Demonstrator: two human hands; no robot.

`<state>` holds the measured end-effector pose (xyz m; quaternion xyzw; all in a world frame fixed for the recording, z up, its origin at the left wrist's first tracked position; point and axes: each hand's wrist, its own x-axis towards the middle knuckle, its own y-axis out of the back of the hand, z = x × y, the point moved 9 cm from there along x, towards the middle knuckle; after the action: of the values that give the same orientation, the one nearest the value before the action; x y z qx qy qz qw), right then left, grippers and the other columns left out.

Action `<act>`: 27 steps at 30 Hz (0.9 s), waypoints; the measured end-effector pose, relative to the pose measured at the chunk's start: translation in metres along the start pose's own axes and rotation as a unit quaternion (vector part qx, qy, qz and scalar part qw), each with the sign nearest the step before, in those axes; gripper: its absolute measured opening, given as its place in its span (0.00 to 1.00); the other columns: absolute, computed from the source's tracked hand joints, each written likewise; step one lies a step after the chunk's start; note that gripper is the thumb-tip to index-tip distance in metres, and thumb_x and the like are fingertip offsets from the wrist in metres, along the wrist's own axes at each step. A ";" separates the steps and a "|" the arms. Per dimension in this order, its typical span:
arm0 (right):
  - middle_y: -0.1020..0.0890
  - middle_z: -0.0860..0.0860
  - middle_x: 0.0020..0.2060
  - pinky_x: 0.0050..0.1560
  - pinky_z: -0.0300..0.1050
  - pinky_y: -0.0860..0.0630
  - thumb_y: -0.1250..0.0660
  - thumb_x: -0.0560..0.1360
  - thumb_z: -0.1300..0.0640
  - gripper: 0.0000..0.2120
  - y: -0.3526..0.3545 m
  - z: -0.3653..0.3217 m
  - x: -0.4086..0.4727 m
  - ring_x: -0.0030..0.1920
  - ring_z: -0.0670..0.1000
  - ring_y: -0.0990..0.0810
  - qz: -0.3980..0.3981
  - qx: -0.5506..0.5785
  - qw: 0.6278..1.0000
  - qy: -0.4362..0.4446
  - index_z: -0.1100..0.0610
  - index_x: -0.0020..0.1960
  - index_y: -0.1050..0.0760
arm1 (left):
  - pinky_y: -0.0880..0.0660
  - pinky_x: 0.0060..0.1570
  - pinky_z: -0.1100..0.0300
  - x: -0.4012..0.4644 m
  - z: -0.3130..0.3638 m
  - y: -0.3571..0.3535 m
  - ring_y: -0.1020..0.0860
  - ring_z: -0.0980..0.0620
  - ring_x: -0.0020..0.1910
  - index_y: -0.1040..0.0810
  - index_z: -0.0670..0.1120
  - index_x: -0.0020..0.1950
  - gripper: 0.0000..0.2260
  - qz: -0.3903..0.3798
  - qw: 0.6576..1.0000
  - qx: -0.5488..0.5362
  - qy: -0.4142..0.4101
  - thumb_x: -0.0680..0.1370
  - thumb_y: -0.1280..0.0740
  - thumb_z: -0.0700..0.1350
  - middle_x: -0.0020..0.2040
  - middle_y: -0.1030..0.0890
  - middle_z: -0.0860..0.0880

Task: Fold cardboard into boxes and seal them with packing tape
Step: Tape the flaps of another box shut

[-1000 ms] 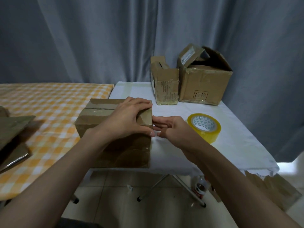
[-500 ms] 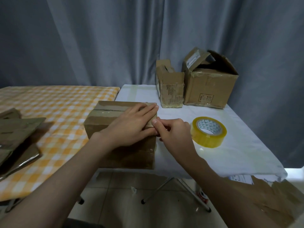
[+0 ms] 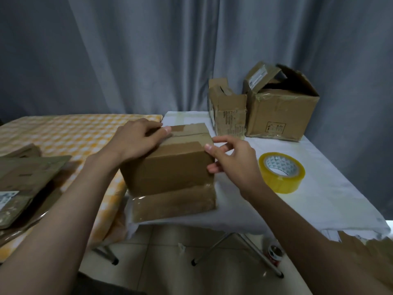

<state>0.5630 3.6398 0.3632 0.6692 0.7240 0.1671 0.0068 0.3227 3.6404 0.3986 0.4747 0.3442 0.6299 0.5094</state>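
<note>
A brown cardboard box (image 3: 170, 167) stands tilted at the near edge of the white table (image 3: 319, 199), with glossy tape on its lower part and a taped seam on top. My left hand (image 3: 136, 139) grips the box's top left, fingers curled over the far edge and thumb on the seam. At the box's right edge, my right hand (image 3: 231, 158) holds it with thumb and fingertips. A roll of yellow packing tape (image 3: 281, 172) lies flat on the white table, right of the box and apart from both hands.
Two used boxes stand at the back of the white table: a small one (image 3: 229, 111) and a larger open one (image 3: 280, 111). Flattened cardboard (image 3: 25, 177) lies on the orange checked table (image 3: 74, 133). A can (image 3: 274, 252) and torn cardboard (image 3: 372, 252) are on the floor.
The box has been turned and tipped up. My left hand slid from its near right corner to its top left. My right hand went from pinching at the corner to holding the right edge.
</note>
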 end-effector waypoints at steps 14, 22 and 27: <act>0.20 0.52 0.62 0.67 0.51 0.26 0.30 0.77 0.47 0.25 -0.021 0.027 0.068 0.62 0.51 0.21 0.007 0.070 0.995 -0.072 0.56 0.70 0.28 | 0.34 0.62 0.68 -0.018 0.006 -0.002 0.30 0.66 0.64 0.22 0.57 0.68 0.42 -0.003 0.991 -0.119 -0.055 0.58 0.31 0.77 0.66 0.27 0.63; 0.17 0.38 0.54 0.53 0.34 0.25 0.40 0.83 0.49 0.11 -0.016 0.016 0.061 0.54 0.38 0.19 -0.125 0.002 0.991 -0.049 0.47 0.60 0.20 | 0.27 0.45 0.62 -0.026 0.039 -0.012 0.25 0.60 0.44 0.18 0.54 0.58 0.34 0.043 0.991 -0.101 -0.077 0.57 0.25 0.70 0.50 0.28 0.58; 0.18 0.54 0.52 0.51 0.45 0.30 0.34 0.77 0.57 0.06 0.074 0.041 0.054 0.55 0.55 0.22 -0.002 -0.323 0.945 -0.059 0.55 0.54 0.22 | 0.31 0.52 0.58 -0.026 0.051 -0.021 0.32 0.56 0.51 0.21 0.52 0.61 0.35 0.055 0.993 -0.045 -0.093 0.62 0.30 0.72 0.54 0.29 0.56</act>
<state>0.6381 3.7049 0.3544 0.6383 0.6309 0.3521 0.2656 0.3786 3.6181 0.3889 0.5257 0.2399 0.6249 0.5250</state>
